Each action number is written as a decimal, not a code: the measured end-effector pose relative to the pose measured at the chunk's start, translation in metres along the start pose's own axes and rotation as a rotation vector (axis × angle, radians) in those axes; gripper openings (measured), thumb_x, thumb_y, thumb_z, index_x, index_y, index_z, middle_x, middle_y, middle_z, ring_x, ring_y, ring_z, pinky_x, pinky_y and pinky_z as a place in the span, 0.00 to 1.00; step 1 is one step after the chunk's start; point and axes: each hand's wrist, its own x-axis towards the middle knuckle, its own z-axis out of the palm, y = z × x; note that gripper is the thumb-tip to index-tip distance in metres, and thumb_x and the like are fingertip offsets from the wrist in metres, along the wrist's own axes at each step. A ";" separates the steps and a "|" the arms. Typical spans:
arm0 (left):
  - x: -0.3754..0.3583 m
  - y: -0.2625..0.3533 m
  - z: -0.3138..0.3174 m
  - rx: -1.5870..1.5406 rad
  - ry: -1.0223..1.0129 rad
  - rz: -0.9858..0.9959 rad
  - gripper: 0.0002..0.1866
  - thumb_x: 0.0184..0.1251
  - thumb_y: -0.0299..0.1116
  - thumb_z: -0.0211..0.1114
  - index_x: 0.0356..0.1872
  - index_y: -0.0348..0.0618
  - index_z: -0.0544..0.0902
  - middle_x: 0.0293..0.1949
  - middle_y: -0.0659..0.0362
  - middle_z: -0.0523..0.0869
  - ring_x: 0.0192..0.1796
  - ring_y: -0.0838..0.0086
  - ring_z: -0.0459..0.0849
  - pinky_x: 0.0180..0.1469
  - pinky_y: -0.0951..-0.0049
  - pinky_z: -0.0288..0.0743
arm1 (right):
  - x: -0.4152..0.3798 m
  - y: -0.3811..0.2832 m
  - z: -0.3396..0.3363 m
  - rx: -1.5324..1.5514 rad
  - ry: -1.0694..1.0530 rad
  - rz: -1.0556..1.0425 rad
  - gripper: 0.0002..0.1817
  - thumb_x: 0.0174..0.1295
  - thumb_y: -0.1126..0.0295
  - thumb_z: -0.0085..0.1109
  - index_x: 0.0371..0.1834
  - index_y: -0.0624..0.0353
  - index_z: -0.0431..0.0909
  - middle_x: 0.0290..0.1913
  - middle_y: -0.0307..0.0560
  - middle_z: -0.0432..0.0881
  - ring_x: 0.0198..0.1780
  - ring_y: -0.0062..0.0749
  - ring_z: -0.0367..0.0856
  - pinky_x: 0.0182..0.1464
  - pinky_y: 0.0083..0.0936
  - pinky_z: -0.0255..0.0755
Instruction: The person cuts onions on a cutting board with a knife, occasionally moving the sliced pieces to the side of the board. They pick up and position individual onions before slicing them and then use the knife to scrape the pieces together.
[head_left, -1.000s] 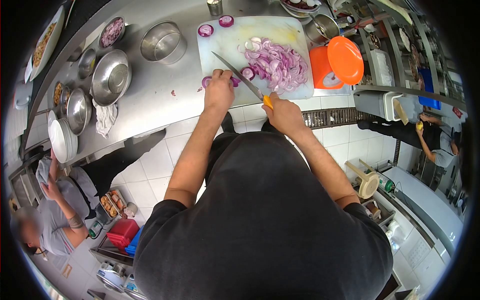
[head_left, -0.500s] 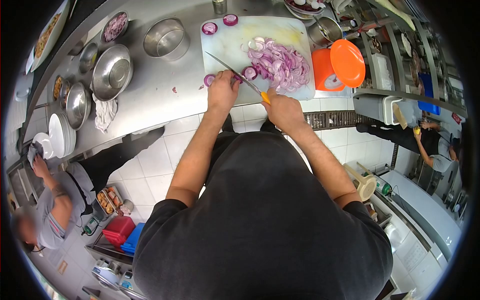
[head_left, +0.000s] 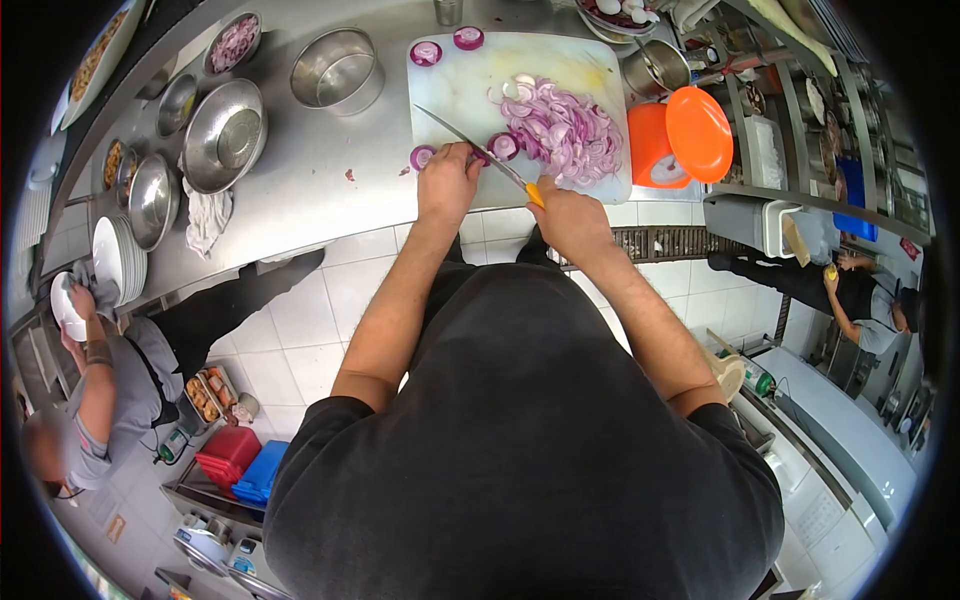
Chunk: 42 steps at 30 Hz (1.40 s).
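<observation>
My right hand [head_left: 574,222] is wrapped around the yellow handle of a kitchen knife [head_left: 452,130], whose long blade points up and left across the white cutting board [head_left: 455,80]. Close beside the blade, my left hand [head_left: 446,188] has its fingers curled down on a piece of red onion [head_left: 479,155], mostly hidden by the fingers. A cut onion piece [head_left: 503,146] lies just past the blade, and another onion piece [head_left: 422,157] is left of my left hand. Sliced red onion [head_left: 565,130] is heaped on the board's right half. Two more onion pieces, including one onion half [head_left: 425,53], lie at its far left corner.
Left of the board stand a steel pot [head_left: 337,72] and a large steel bowl [head_left: 226,136]. An orange scale [head_left: 655,145] sits at the board's right edge. A co-worker [head_left: 110,390] at left holds a white plate [head_left: 70,306] near a plate stack [head_left: 120,262]; another person [head_left: 850,300] is at right.
My hands and the knife hold nearly the same place; the view has shifted slightly. At left, the co-worker has lifted a white plate and now has both hands on it.
</observation>
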 end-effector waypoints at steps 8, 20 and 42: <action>0.001 0.000 -0.002 0.027 -0.004 0.028 0.12 0.65 0.31 0.77 0.46 0.39 0.88 0.45 0.49 0.91 0.47 0.50 0.91 0.50 0.53 0.85 | 0.008 -0.001 0.005 0.004 -0.066 0.037 0.16 0.77 0.60 0.61 0.52 0.63 0.73 0.35 0.57 0.90 0.41 0.56 0.92 0.44 0.50 0.83; 0.000 -0.004 -0.003 0.046 -0.007 0.057 0.13 0.66 0.30 0.77 0.48 0.39 0.88 0.45 0.49 0.91 0.48 0.51 0.90 0.52 0.54 0.85 | 0.040 -0.003 0.046 0.112 -0.048 0.041 0.18 0.78 0.59 0.60 0.55 0.64 0.72 0.35 0.60 0.90 0.40 0.58 0.92 0.43 0.53 0.83; 0.008 0.008 -0.014 0.051 -0.122 0.030 0.13 0.66 0.27 0.74 0.50 0.37 0.86 0.49 0.45 0.88 0.52 0.47 0.89 0.55 0.51 0.84 | 0.013 -0.006 0.011 0.055 -0.030 0.069 0.17 0.78 0.60 0.60 0.54 0.66 0.74 0.36 0.59 0.91 0.41 0.56 0.93 0.44 0.50 0.84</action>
